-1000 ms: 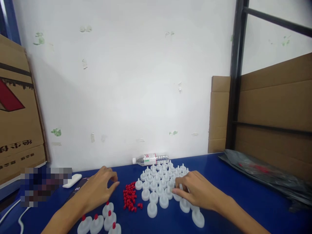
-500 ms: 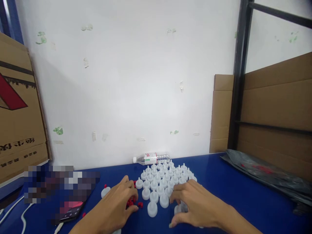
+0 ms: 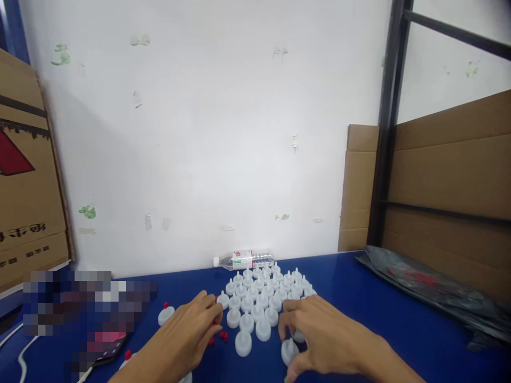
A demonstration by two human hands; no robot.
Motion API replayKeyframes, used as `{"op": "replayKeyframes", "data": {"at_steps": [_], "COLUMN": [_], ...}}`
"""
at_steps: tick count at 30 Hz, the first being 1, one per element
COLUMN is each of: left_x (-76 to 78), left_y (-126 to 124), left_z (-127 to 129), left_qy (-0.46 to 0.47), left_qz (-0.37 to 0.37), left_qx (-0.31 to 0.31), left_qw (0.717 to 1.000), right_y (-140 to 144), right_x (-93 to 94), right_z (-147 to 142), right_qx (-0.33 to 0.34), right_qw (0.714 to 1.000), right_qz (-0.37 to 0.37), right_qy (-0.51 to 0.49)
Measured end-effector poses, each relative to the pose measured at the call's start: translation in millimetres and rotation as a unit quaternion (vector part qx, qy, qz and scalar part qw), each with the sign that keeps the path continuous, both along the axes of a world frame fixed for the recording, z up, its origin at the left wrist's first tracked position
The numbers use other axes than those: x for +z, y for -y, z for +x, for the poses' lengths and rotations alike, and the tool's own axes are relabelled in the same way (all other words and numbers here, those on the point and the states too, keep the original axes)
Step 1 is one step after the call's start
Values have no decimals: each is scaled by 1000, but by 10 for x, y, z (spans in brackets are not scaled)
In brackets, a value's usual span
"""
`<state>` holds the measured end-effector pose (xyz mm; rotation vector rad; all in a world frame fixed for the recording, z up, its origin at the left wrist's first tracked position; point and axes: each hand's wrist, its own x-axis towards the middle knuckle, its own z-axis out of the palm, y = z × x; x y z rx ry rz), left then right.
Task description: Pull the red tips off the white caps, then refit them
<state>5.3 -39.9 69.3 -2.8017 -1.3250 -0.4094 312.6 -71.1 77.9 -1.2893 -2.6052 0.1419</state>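
My left hand is curled over a loose heap of small red caps, thumb and fingers drawn together, with red showing at the fingertips. Most of the heap is hidden beneath it. Thumb and fingers of my right hand close around a white nozzle cap on the blue table; another white cap lies partly hidden under the palm. Between the hands, several white nozzle caps stand upright in a tight cluster. Left of my left arm sits a white nozzle cap with a red tip.
A clear plastic bottle lies against the wall behind the cluster. A dark plastic bag rests at right near a black metal frame. To the left are a phone with white cables and a large cardboard box.
The thumb and fingers of my left hand have drawn closer together over the red caps. Beside my right thumb, a white nozzle cap shows more fully. The view has shifted slightly.
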Motion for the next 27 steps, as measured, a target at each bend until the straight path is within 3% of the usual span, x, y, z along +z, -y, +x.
{"op": "replayKeyframes", "data": {"at_steps": [6, 11, 17, 27], "left_x": [65, 24, -50, -124], "left_y": [-27, 44, 163, 239], "left_z": [7, 89, 272, 397], "left_qy": [2, 6, 82, 90], "left_qz": [55, 174, 300, 259], "left_qx": [36, -57, -169, -200], "left_qw": [998, 983, 935, 941], "right_y": [27, 112, 173, 157], "right_x": [25, 51, 1, -23], "right_z": [-58, -172, -263, -303], "right_qx": [-14, -12, 6, -2], "right_qw": [1000, 996, 996, 996], "right_qz": [18, 39, 45, 54], "right_qy": [-1, -75, -76, -72]}}
